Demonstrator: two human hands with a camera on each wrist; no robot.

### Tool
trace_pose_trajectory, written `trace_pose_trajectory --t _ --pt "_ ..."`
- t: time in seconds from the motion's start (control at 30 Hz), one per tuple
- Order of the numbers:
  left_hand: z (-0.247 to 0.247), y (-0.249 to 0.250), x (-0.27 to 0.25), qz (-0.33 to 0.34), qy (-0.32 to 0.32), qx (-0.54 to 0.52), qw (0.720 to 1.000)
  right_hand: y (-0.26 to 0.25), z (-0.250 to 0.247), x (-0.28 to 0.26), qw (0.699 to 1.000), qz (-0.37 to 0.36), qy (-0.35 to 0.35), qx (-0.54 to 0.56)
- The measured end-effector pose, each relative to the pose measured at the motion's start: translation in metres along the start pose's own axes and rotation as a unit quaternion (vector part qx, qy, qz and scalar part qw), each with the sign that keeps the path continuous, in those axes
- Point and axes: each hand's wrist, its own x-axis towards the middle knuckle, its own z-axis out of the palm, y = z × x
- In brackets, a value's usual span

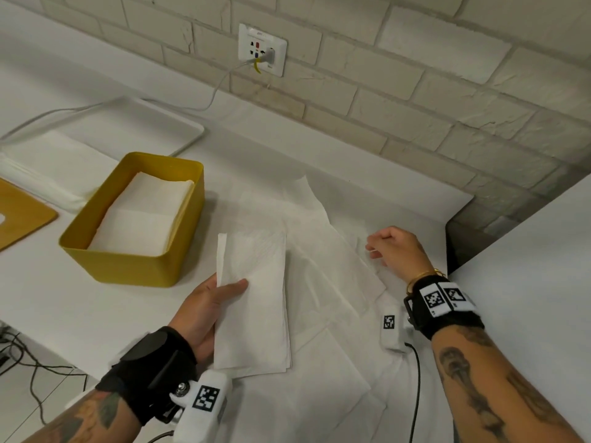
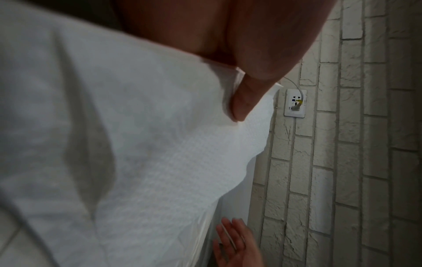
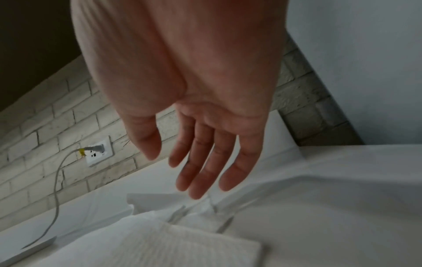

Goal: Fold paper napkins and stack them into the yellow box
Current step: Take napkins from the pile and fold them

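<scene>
My left hand (image 1: pixel 224 292) pinches a folded white napkin (image 1: pixel 252 298) by its left edge, thumb (image 2: pixel 246 94) on top and fingers underneath, and holds it just above the table. The yellow box (image 1: pixel 128 266) stands to the left of it and holds a stack of folded napkins (image 1: pixel 144 212). Several loose napkins (image 1: pixel 319 251) lie spread over the table under and right of the held one. My right hand (image 1: pixel 393 247) hovers over their far right part with its fingers (image 3: pixel 200 180) relaxed and holding nothing.
A white tray (image 1: pixel 179 123) sits at the back left, with a pile of unfolded napkins (image 1: pixel 48 167) in front of it. A yellow lid (image 1: pixel 22 212) lies at the left edge. A wall socket (image 1: pixel 262 49) feeds a white cable. A dark gap (image 1: pixel 460 247) borders the table's right end.
</scene>
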Motion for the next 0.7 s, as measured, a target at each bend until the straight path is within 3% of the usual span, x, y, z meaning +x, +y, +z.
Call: trace_pose_trajectory --t 0.13,0.33,0.53,0.7 --pt "-0.001 -0.001 0.002 -0.005 -0.011 0.0 1.0 -0.011 0.021 0.014 0.995 0.002 -0.051 -0.088" --pt "0.0 0.003 0.004 -0.004 -0.026 -0.021 0.999 -0.011 0.036 0.024 0.986 0.05 -0.087 -0.129" --pt "0.002 0.007 0.009 -0.012 -0.035 -0.032 0.999 -0.008 0.038 0.024 0.99 0.057 -0.077 -0.1" --pt "0.007 0.012 0.012 -0.035 -0.028 -0.069 0.997 -0.026 0.019 0.01 1.0 -0.006 -0.012 0.018"
